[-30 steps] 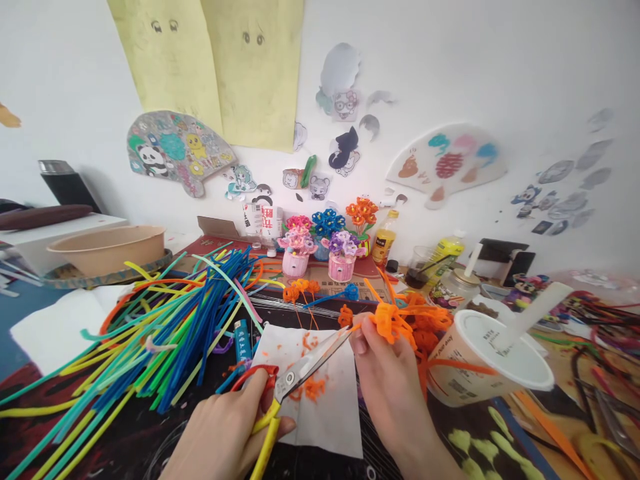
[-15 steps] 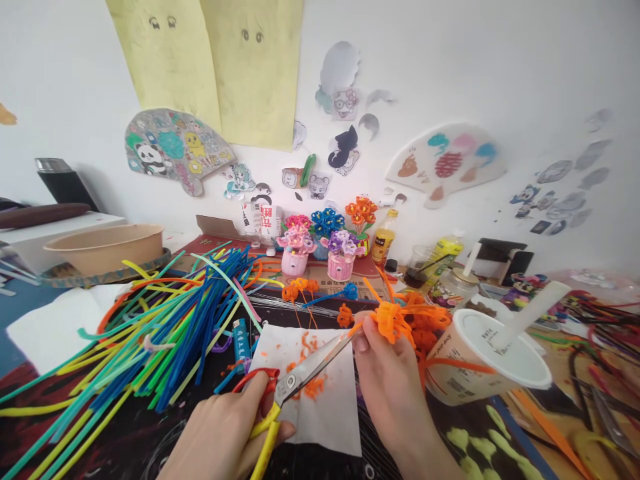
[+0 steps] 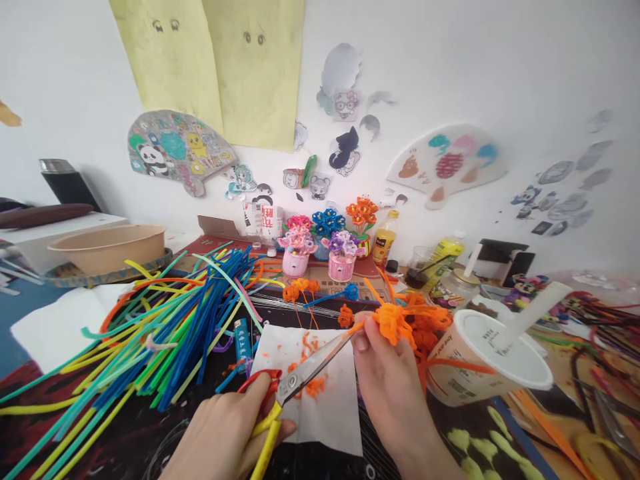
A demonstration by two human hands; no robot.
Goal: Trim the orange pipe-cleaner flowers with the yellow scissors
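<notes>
My left hand (image 3: 227, 433) grips the red and yellow handles of a pair of scissors (image 3: 295, 380). The blades point up and right, and their tips meet an orange end that sticks out of an orange pipe-cleaner flower (image 3: 393, 323). My right hand (image 3: 387, 387) pinches that flower between thumb and fingers. Under the blades lies a white paper napkin (image 3: 325, 407) strewn with orange clippings.
A big heap of coloured pipe cleaners (image 3: 150, 333) fills the left. A lidded paper cup with a straw (image 3: 487, 363) stands right of my right hand. Small pots of finished flowers (image 3: 320, 243), bottles and a paper bowl (image 3: 107, 247) line the back by the wall.
The scissor blades have stayed at the flower's orange end; both hands have barely moved, only the view has shifted slightly.
</notes>
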